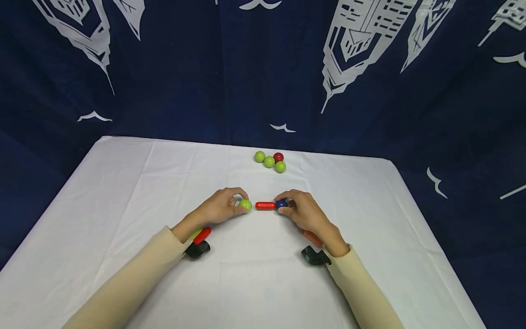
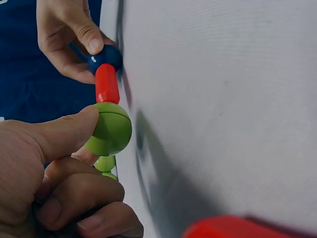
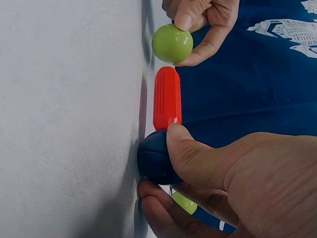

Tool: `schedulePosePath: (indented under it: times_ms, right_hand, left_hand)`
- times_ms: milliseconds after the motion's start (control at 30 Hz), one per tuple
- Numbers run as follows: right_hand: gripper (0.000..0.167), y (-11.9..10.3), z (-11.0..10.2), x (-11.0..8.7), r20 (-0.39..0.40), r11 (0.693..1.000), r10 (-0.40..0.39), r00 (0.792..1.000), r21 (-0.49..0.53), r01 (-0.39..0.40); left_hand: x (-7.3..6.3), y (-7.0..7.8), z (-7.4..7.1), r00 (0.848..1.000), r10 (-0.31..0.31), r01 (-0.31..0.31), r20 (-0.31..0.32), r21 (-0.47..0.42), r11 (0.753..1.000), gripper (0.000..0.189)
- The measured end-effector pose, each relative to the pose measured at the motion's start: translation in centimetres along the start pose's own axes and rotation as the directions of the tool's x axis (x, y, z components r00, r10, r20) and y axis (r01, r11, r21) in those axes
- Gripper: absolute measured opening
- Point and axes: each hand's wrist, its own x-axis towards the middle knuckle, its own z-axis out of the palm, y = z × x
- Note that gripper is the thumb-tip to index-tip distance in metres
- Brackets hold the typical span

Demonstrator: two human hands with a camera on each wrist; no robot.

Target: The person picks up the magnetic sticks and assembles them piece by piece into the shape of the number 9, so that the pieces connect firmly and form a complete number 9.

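Observation:
My left hand [image 1: 222,205] pinches a shiny green ball [image 1: 245,205] between thumb and fingers, just over the white cloth. Facing it, my right hand [image 1: 305,212] grips a dark blue ball [image 1: 281,204] that has a red ridged rod [image 1: 265,206] joined to it. The rod's free end points at the green ball. A small gap parts them in the head view, and the right wrist view shows the gap between the rod [image 3: 167,96] and the green ball [image 3: 172,43] too. In the left wrist view the blue ball [image 2: 105,59] appears beyond the rod.
Several green balls [image 1: 269,161] and a dark red ball [image 1: 278,156] cluster near the table's far edge. By my left wrist lies another red rod [image 1: 202,236] with something yellow-green. An orange-red piece [image 1: 313,238] shows under my right wrist. A dark blue patterned curtain [image 1: 263,77] hangs behind.

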Motion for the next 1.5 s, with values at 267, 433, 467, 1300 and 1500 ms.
schedulePosePath:
  times_ms: [267,433,467,1300,1500]
  right_hand:
    - [0.025,0.1,-0.2,-0.1,-0.005,1.0,-0.004,1.0,0.017,0.004]
    - [0.024,0.1,-0.1,-0.1,-0.004,1.0,-0.004,1.0,0.03,0.004]
    - [0.024,0.1,-0.1,-0.1,-0.003,1.0,-0.005,1.0,0.029,0.005]
    - [0.03,0.1,-0.3,-0.1,0.037,0.999,0.007,0.999,0.037,-0.008]
    - [0.029,0.2,-0.3,0.0,0.029,0.999,0.008,1.0,0.033,-0.009]
  left_hand:
    - [0.2,0.0,0.4,1.0,0.017,-0.017,-0.011,-0.005,1.0,0.028]
    - [0.5,-0.2,0.9,1.0,0.018,-0.018,-0.006,0.001,1.0,0.03]
    - [0.6,-0.3,1.0,1.0,0.02,-0.02,-0.004,0.006,1.0,0.031]
    - [-1.2,0.1,0.6,0.987,0.048,-0.039,-0.154,0.058,0.998,0.033]
    - [-3.3,-0.1,-0.4,0.977,0.083,-0.071,-0.198,0.066,0.995,0.025]
